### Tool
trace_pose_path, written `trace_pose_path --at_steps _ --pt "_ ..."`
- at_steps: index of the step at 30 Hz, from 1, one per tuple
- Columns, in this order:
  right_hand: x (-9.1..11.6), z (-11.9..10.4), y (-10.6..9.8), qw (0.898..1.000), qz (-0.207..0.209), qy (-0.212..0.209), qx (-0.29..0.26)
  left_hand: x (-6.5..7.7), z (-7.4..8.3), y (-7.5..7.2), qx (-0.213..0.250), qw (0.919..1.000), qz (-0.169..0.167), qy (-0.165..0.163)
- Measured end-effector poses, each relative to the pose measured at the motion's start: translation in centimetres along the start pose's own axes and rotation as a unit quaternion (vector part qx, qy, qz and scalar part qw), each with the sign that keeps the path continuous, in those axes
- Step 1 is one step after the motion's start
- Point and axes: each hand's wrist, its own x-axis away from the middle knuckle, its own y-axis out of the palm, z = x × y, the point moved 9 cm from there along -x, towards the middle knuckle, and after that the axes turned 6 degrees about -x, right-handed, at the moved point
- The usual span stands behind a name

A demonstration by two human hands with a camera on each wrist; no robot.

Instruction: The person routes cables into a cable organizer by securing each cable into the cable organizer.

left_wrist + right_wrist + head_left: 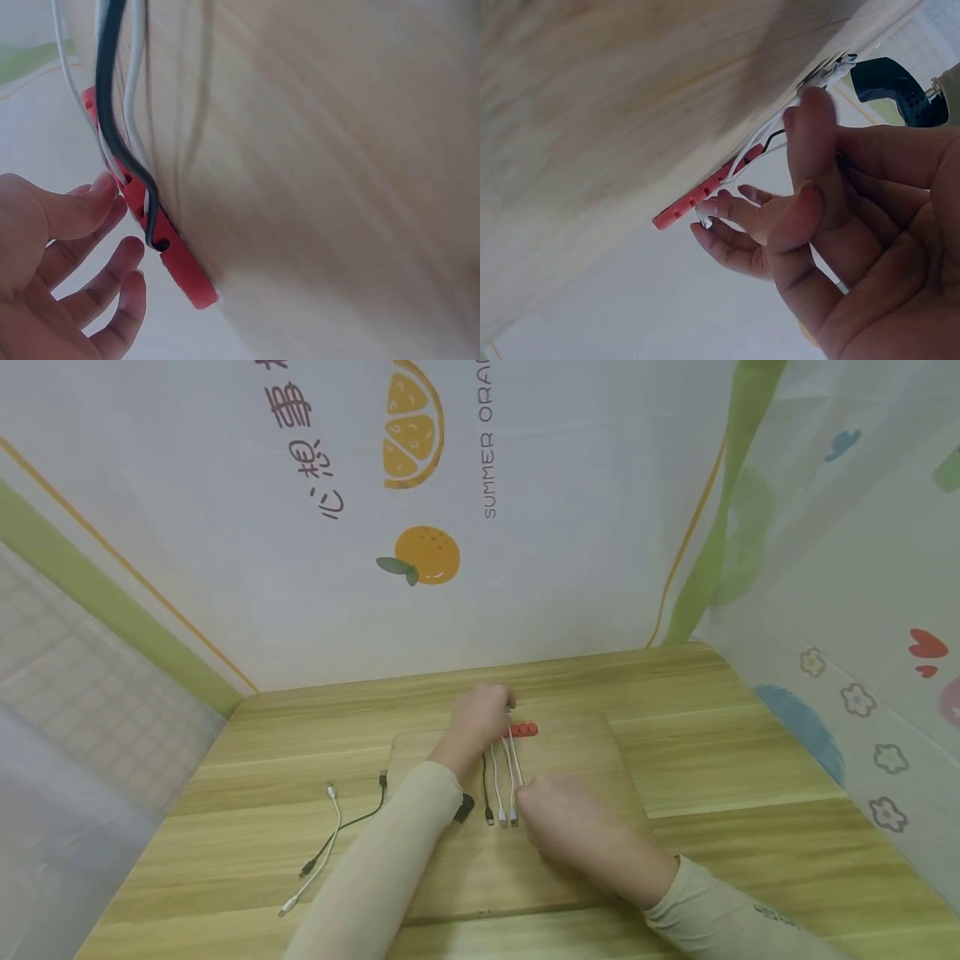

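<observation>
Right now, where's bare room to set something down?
Free: far-right table, between board and flowered sheet; the board's near part, between left sleeve and right hand. Crowded: around the red clip, with several cables and the left hand; the table's left, where a loose black cable and loose white cable cross.

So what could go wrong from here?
The right hand holds a white cable close beside other cables in the red holder; tugging might pull those loose. The left hand, close to the holder, might nudge it. At left, a loose white cable crosses a black one; lifting one might drag the other.
</observation>
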Motion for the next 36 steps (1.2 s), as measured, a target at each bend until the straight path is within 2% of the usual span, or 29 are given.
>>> trace_pose_path --at_steps 5,8,20,26,28,32,33,36 --pt "0.0 0.0 0.3 1.000 -0.004 0.000 0.005 -0.3 0.9 0.0 -0.074 0.9971 -0.005 0.018" --pt "-0.1 0.0 0.4 1.000 -0.006 0.001 0.007 -0.6 1.2 -0.2 -0.097 0.9950 -0.002 0.022" --pt "0.2 -0.6 0.7 0.999 -0.018 -0.006 0.041 -1.0 2.0 -0.3 -0.133 0.9908 0.002 0.024" --pt "0.5 -0.8 1.4 0.999 -0.046 0.010 0.021 -1.0 2.2 -0.1 -0.150 0.9886 0.001 0.018" --pt "0.5 -0.9 1.1 0.999 -0.030 0.005 0.020 -1.0 2.3 0.0 -0.152 0.9881 0.000 0.020" --pt "0.4 -0.3 0.6 0.999 -0.018 0.023 0.022 -1.0 2.6 0.1 -0.156 0.9875 -0.001 0.025" --pt "0.4 -0.3 0.5 0.999 -0.022 0.029 0.028 -1.0 2.6 0.1 -0.156 0.9874 -0.001 0.026" --pt "0.6 0.1 1.2 0.995 -0.069 0.061 0.031 -1.0 2.7 0.1 -0.158 0.9870 -0.004 0.025"
